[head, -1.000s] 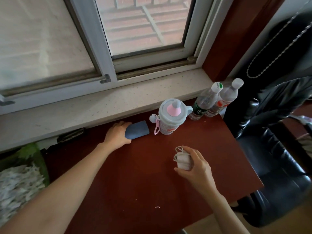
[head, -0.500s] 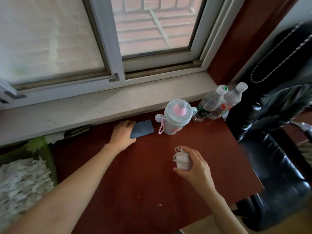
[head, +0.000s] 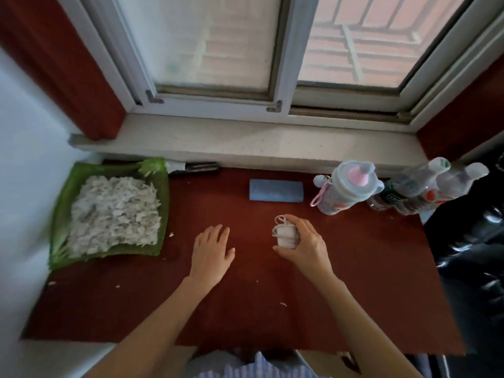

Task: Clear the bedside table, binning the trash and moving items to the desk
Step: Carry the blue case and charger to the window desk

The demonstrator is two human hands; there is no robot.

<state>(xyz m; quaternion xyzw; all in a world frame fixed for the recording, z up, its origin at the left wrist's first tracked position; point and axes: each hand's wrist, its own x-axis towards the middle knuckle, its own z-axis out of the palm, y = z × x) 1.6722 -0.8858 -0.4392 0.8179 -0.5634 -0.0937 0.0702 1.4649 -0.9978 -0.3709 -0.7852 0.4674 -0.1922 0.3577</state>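
Note:
On the red-brown desk (head: 245, 309) a blue flat case (head: 276, 190) lies near the windowsill, with no hand on it. My left hand (head: 211, 252) rests flat and open on the desk, well in front of the case. My right hand (head: 302, 241) holds a small white charger with its cable wound round it (head: 285, 234), standing on the desk. A pale bottle with a pink spout (head: 346, 188) stands to the right of the case. Two clear plastic water bottles (head: 425, 190) lie beside it.
A green tray (head: 68, 184) filled with white shreds sits at the desk's left end. A dark flat object (head: 200, 167) lies against the windowsill (head: 245, 143). A black leather chair (head: 469, 255) stands at the right edge. Small white crumbs dot the desk.
My left hand has let go of the blue case and drawn back toward me, now flat on the desk. The view has swung left, bringing the green tray in. The right hand keeps the charger.

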